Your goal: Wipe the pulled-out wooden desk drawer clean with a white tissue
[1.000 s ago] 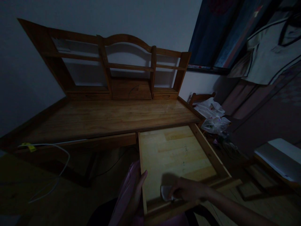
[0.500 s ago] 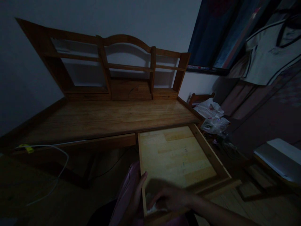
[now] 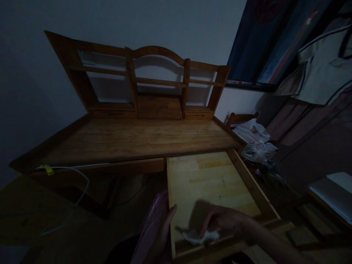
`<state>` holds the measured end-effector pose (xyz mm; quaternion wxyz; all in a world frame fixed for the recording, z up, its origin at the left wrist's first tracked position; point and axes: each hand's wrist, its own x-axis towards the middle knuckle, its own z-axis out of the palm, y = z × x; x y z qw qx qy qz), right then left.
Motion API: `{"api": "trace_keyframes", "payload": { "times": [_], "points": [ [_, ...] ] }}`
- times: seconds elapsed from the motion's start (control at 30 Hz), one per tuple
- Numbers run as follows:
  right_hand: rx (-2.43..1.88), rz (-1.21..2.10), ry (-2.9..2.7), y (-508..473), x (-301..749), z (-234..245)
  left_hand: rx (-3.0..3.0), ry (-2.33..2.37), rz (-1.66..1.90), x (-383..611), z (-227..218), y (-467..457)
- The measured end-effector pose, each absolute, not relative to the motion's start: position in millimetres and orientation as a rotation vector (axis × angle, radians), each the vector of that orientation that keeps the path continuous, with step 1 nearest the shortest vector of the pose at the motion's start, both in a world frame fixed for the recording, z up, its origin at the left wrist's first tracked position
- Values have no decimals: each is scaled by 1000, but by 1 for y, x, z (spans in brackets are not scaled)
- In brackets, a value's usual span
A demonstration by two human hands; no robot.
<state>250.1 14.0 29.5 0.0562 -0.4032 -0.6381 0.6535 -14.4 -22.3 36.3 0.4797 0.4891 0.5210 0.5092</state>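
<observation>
A pulled-out wooden drawer [image 3: 203, 172] with a pale, bare-looking bottom juts from the desk toward me. My left hand [image 3: 166, 229] grips its left side wall, thumb over the top edge and the other fingers hidden below. Inside the drawer near the front panel, my right hand [image 3: 220, 222] presses a crumpled white cloth or tissue [image 3: 199, 237] against the bottom with bent fingers. Dim light keeps me from telling cloth from paper.
The wooden desk [image 3: 148, 141] carries a shelf hutch [image 3: 158, 82] at the back. A white cable [image 3: 85, 187] with a yellow tag hangs at the left. Plastic bags [image 3: 254, 134] rest beyond the right side, and a stool with a pale flat object [image 3: 332, 196] stands at far right.
My right hand has slid the white cloth or tissue rightward from the drawer's front left corner. My left hand stays on the side wall. The whole view has shifted slightly.
</observation>
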Motion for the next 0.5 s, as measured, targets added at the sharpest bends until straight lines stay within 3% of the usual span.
{"api": "trace_keyframes", "payload": {
  "times": [0.23,0.5],
  "points": [
    [-1238,1516,-889,89,211,21,1236,1260,1137,-21,33,-16],
    [-1154,1377,-740,189,98,-9,1358,1334,1170,-22,19,-18]
  ]
}}
